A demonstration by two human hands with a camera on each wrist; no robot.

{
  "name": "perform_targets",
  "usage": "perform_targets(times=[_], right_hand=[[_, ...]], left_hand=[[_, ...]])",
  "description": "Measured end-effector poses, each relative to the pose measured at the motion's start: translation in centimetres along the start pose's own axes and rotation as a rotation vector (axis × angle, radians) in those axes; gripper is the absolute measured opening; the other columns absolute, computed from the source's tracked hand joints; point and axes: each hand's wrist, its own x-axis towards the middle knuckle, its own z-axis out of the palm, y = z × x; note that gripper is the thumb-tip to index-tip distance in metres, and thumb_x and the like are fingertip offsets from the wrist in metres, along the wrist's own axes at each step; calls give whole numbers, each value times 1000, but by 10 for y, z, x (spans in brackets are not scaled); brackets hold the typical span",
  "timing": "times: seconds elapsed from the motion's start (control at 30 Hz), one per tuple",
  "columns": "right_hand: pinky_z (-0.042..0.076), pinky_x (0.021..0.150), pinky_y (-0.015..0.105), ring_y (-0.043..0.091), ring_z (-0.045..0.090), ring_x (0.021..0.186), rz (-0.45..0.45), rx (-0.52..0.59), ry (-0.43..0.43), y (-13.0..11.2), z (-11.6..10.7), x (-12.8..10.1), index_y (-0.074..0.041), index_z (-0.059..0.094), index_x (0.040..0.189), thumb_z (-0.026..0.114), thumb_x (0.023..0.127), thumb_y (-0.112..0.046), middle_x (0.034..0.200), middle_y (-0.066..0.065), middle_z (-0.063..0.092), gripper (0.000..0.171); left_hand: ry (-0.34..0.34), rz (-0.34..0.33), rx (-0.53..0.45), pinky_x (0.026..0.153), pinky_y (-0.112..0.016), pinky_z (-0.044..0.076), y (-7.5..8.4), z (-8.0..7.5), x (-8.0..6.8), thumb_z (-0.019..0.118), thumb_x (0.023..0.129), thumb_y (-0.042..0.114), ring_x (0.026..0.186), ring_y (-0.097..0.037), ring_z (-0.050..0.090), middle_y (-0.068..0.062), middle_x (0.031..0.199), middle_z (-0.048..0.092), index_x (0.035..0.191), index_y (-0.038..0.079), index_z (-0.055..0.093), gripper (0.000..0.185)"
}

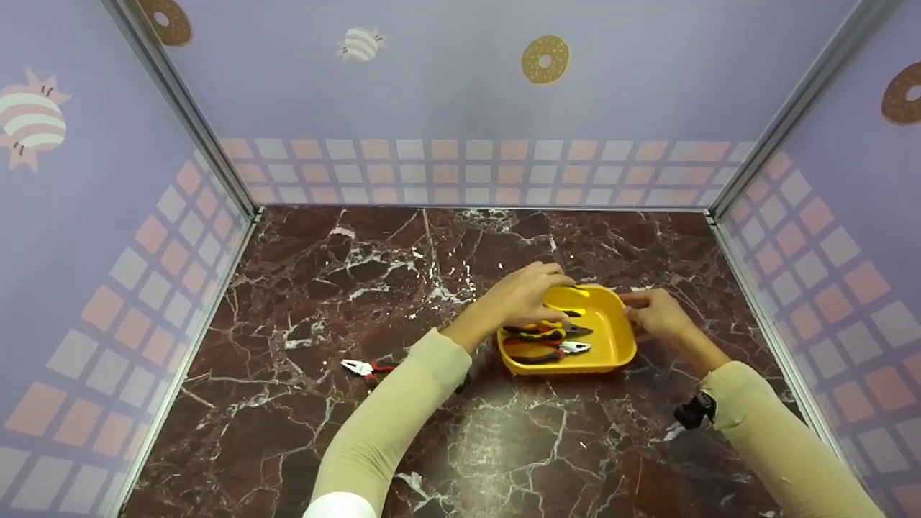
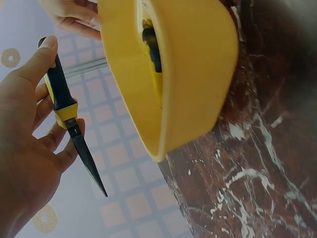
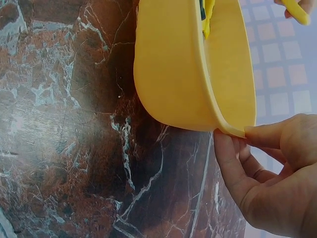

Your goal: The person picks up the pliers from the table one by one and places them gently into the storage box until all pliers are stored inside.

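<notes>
Head view, tray: I see the yellow tray right of centre on the marble table, holding two pliers side by side.
Head view, left hand: my left hand sits over the tray's upper left rim, fingers curled round a yellow and black hand tool whose tip lies over the tray floor; I judge the grip near the tool's handle keeps the point clear of the fingers.
Head view, right hand: my right hand touches the tray's right rim, probably to steady it; both forearms enter from the lower edge.
Head view, loose tool: a red-handled pair of pliers lies on the table at lower left, well apart from the tray.

Left wrist view, grip: the left hand fills the lower left, thumb laid along the black grip of the hand tool, fingers wrapped behind it, dark point aimed downward in frame.
Left wrist view, tray: the yellow tray stands just beside the tool, not touching it.

Right wrist view, pinch: the right hand at lower right pinches the rim of the yellow tray between thumb and curled fingers.
Right wrist view, pose: the wrist stays low, beside the tray wall.
</notes>
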Motion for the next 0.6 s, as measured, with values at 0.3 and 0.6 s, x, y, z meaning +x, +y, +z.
perform_targets(times=[0.3, 0.6], right_hand=[[64, 79, 49, 34, 75, 96, 33, 38, 2, -2, 0, -1, 10, 52, 149, 53, 107, -1, 125, 37, 66, 44], [64, 79, 50, 36, 75, 96, 41, 73, -8, 0, 0, -1, 10, 52, 149, 52, 107, 0, 126, 37, 66, 43]], left_hand=[[24, -7, -43, 108, -34, 49, 4, 5, 12, 83, 90, 49, 121, -20, 59, -2, 135, 63, 147, 16, 64, 68], [28, 1, -59, 109, -32, 47, 8, 17, 16, 82, 91, 51, 122, -20, 59, -2, 139, 62, 149, 14, 62, 71]])
